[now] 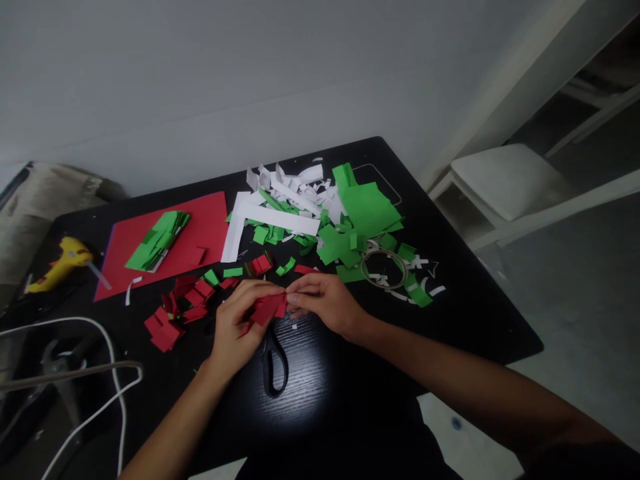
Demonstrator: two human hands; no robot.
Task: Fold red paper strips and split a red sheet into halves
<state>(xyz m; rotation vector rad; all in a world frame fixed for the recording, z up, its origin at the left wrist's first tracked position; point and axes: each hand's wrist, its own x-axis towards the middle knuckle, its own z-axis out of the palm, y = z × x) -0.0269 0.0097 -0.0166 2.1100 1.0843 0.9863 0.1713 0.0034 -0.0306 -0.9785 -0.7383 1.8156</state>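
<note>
Between my two hands is a folded piece of red paper (269, 309). My left hand (241, 320) is closed around its left side, thumb and fingers pinching it. The fingertips of my right hand (325, 301) pinch its right edge, close to the left fingertips. Below the paper, black-handled scissors (275, 363) lie on the table, their blades hidden under my left hand. Left of my hands is a loose pile of small folded red paper pieces (193, 300). A small red and green folded bundle (260, 264) lies just beyond my fingers.
Green paper offcuts (367, 207) and white paper scraps (287, 190) cover the far side of the black table (475, 320), beside a roll of tape (384, 269). A red sheet (210, 220) carries a green paper stack (159, 240). A yellow glue gun (63, 263) and white cable (113, 353) lie left.
</note>
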